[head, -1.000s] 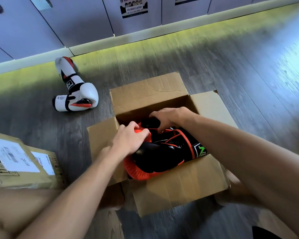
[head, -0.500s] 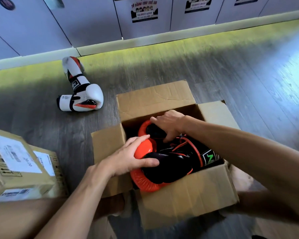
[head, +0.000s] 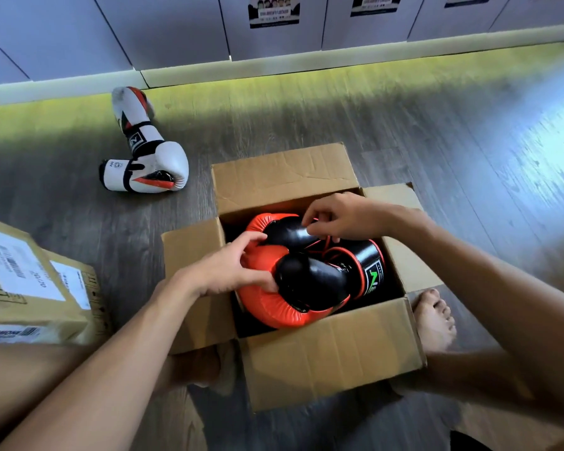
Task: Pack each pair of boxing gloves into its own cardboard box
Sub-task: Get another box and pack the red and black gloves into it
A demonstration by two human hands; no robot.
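On the floor (head: 404,125) at the far left stands a closed box (head: 30,288). Behind it the white gloves (head: 147,157) lie loose, well apart from any open carton, so I think they could be forgotten. In the middle, the left hand (head: 228,271) grips the red padding of the nearer of the red-and-black gloves (head: 293,288). These sit inside the open cardboard box (head: 332,349) and seem rather high. The right hand (head: 342,218), fingers bent, pinches the farther glove. If the gloves are not pressed deeper, the flaps (head: 284,170) may not close.
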